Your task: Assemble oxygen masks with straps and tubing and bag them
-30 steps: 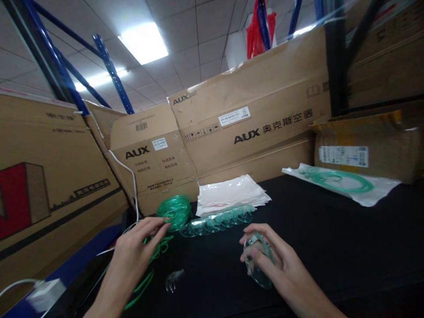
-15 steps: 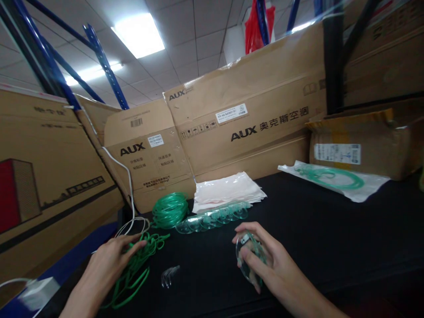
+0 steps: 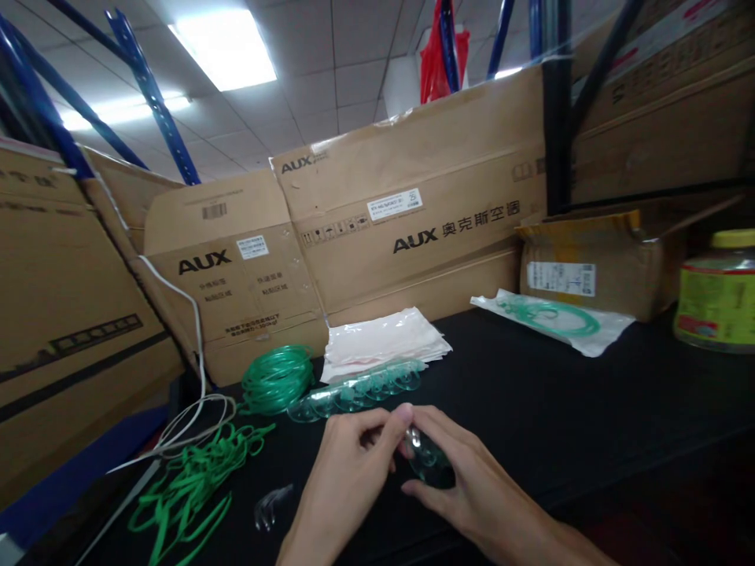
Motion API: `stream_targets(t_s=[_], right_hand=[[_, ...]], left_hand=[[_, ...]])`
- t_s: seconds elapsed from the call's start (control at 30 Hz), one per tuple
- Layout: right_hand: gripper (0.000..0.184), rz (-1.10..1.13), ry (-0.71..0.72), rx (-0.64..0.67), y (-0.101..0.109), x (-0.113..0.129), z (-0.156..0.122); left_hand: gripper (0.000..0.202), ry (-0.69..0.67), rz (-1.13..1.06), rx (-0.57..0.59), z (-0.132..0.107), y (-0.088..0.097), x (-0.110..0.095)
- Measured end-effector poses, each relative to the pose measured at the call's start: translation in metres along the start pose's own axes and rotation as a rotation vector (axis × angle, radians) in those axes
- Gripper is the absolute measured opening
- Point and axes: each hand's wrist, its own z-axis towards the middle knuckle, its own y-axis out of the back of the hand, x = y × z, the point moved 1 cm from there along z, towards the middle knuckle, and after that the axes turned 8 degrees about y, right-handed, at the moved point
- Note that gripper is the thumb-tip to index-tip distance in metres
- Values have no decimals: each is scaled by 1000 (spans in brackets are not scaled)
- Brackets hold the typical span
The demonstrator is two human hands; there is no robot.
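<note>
A clear, green-tinted oxygen mask (image 3: 429, 462) sits in my right hand (image 3: 477, 479), with the fingers curled over its far side and the thumb underneath. My left hand (image 3: 354, 472) has thumb and fingers pinched together at the mask's left edge, touching my right fingertips. Whatever lies in that pinch is hidden. Left of my left hand, a few small clear curved pieces (image 3: 272, 505) rest on the black table. Beyond my hands, a row of nested clear masks (image 3: 359, 391) lies on its side. A loose heap of green elastic straps (image 3: 192, 479) is at the left.
Behind the nested masks are a coil of green tubing (image 3: 277, 379) and a stack of white pouches (image 3: 386, 342). A bag with green tubing (image 3: 551, 321) lies at the back right, near an open carton (image 3: 581, 271) and a yellow-lidded jar (image 3: 716, 295). A white cable (image 3: 197, 338) runs down the left.
My left hand has left the green straps and moved right to meet the mask. My right hand still holds the mask, now turned. The view has shifted to the right.
</note>
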Motion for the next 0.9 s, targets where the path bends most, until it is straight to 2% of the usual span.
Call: stream_targets(t_s=[0.1,0.2,0.23,0.3,0.4,0.5,0.67,0.83,0.9], right_hand=[[67,9,-19,-17,-1,-1,-2],[80,45,-82,-28,1,4,-2],[77,68,-100,-50,3,5,-2],[59,111,-130,-88,7,8,-1],[37,135,-149,-90,10,8,1],[34,135,-173,-95,10,5,3],[42,188,-231,-137,7,2,2],[32,153,-126,-148,9,8,1],[31,136,-110,-156,10,10,1]], left_hand=[[54,10,-110,85,4,-6,10],[47,-19,-213,57,1,-6,18],[44,-40,-229,33,-1,-5,20],[40,-91,-240,-1,-5,-4,23],[38,-155,-263,12,-11,-6,28],[32,-163,-277,40,-13,-9,34],[33,-143,-252,28,-15,-8,40],[50,30,-432,124,-14,-7,43],[51,51,-458,138,-14,-7,43]])
